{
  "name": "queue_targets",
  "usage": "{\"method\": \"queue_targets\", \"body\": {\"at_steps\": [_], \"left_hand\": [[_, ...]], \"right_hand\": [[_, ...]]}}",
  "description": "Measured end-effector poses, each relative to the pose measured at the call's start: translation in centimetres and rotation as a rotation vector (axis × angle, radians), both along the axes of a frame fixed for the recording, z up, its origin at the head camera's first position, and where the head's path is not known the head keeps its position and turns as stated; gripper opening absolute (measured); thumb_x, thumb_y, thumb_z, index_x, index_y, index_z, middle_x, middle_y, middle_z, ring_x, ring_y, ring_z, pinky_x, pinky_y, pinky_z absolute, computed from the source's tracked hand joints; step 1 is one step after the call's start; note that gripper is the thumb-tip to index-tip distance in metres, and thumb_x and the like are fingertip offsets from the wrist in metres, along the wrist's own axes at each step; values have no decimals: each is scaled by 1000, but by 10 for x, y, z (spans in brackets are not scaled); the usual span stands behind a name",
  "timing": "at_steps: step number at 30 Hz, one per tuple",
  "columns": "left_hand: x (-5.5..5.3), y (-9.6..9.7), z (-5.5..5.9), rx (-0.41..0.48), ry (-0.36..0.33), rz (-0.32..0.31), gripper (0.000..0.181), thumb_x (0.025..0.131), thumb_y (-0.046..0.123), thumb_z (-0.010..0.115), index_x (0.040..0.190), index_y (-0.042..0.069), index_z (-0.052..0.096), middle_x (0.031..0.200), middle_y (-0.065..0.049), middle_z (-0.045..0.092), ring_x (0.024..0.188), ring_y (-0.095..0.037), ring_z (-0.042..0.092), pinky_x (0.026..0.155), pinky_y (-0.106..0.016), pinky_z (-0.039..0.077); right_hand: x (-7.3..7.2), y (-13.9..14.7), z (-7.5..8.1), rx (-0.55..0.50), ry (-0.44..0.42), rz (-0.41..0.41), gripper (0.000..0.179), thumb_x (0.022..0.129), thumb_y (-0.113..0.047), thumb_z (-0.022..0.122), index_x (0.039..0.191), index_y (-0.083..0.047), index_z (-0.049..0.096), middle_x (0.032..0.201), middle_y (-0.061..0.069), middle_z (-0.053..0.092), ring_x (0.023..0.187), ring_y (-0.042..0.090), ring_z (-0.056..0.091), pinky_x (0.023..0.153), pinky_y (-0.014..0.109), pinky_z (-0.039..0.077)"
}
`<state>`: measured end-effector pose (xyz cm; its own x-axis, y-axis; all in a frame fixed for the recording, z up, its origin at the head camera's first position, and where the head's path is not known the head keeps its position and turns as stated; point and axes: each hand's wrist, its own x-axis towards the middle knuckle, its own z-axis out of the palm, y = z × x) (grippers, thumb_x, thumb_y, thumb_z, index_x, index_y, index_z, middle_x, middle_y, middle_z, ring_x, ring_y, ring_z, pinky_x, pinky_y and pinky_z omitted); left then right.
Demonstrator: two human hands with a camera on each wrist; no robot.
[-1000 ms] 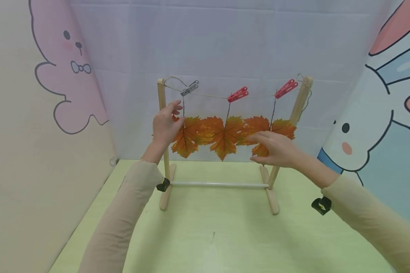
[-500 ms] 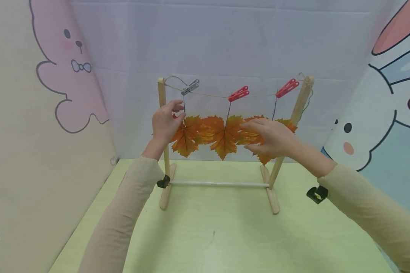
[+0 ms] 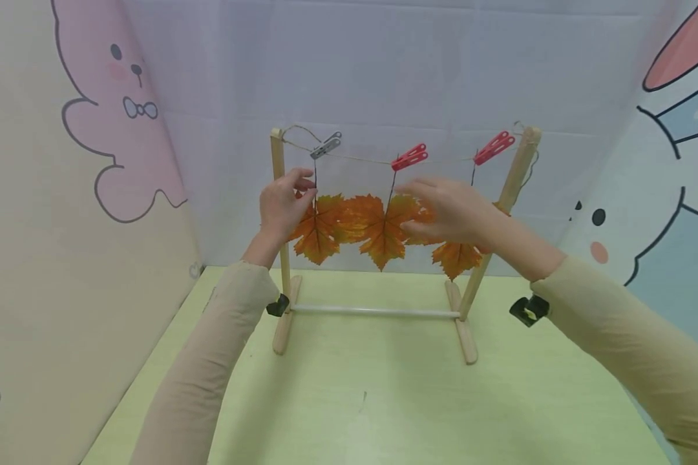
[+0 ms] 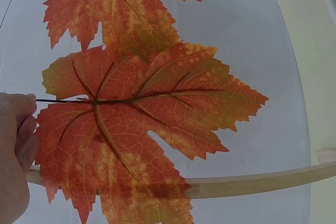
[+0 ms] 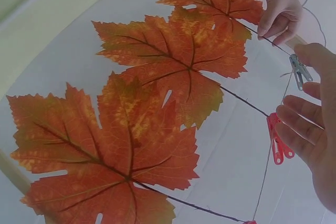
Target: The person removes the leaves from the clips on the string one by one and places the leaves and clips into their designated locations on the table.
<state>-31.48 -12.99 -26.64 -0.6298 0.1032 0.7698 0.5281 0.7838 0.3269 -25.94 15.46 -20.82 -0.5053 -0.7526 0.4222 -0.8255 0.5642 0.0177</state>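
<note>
Three orange maple leaves hang by dark stems from a string. My left hand [image 3: 280, 205] pinches the stem of the left maple leaf [image 4: 152, 103], just below the grey clothespin [image 3: 326, 146] that clips it. My right hand [image 3: 456, 208], fingers spread and holding nothing, is in front of the line by the stem of the middle maple leaf [image 3: 382, 242]; its fingertips are below the middle red clothespin [image 3: 410, 157]. The right maple leaf [image 5: 105, 156] is partly covered by my right hand and forearm in the head view. Another red clothespin [image 3: 494, 148] holds its stem.
The string runs between two wooden posts, left [image 3: 277, 155] and right [image 3: 520, 168], on wooden feet. A white rod [image 3: 375, 310] joins them low down over the light green table [image 3: 349, 387]. A white cloth backdrop stands behind, with cartoon-printed panels at both sides.
My right hand has moved left and slightly up, from in front of the right maple leaf to the middle leaf's stem. My left hand has stayed at the left leaf's stem.
</note>
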Motion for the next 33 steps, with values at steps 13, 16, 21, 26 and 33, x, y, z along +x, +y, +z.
{"method": "queue_targets", "body": {"at_steps": [13, 16, 21, 26, 33], "left_hand": [[2, 0, 4, -7, -23, -12, 16, 83, 11, 65, 96, 3, 66, 85, -10, 70, 72, -22, 64, 62, -34, 46], [2, 1, 4, -14, -22, -14, 15, 83, 11, 65, 96, 3, 66, 85, -10, 70, 73, -22, 64, 63, -34, 46], [3, 1, 5, -14, -15, -17, 14, 84, 12, 64, 95, 2, 66, 84, -10, 70, 72, -22, 63, 63, -33, 46], [4, -1, 5, -6, -34, -20, 14, 85, 11, 63, 94, 2, 66, 84, -11, 70, 73, -23, 63, 66, -34, 46], [1, -2, 5, -14, -17, -9, 12, 83, 11, 63, 92, 4, 68, 82, -9, 70, 72, -21, 65, 62, -34, 47]], "right_hand": [[-9, -27, 27, -113, 45, -1, 49, 79, -22, 70, 120, -1, 55, 111, 15, 61, 96, 27, 58, 82, 41, 48], [-12, -31, 32, -156, 30, -27, 48, 80, -21, 69, 121, -1, 54, 115, 15, 60, 96, 27, 58, 82, 40, 48], [-18, -38, 38, -205, 46, -73, 46, 82, -20, 67, 121, 0, 54, 115, 16, 59, 96, 27, 58, 79, 39, 49], [-22, -47, 41, -183, 28, -127, 47, 84, -25, 65, 123, -4, 53, 117, 13, 58, 100, 26, 55, 81, 38, 48], [-31, -60, 41, -178, 35, -138, 48, 84, -28, 65, 124, -3, 53, 118, 13, 58, 104, 25, 54, 89, 38, 44]]}}
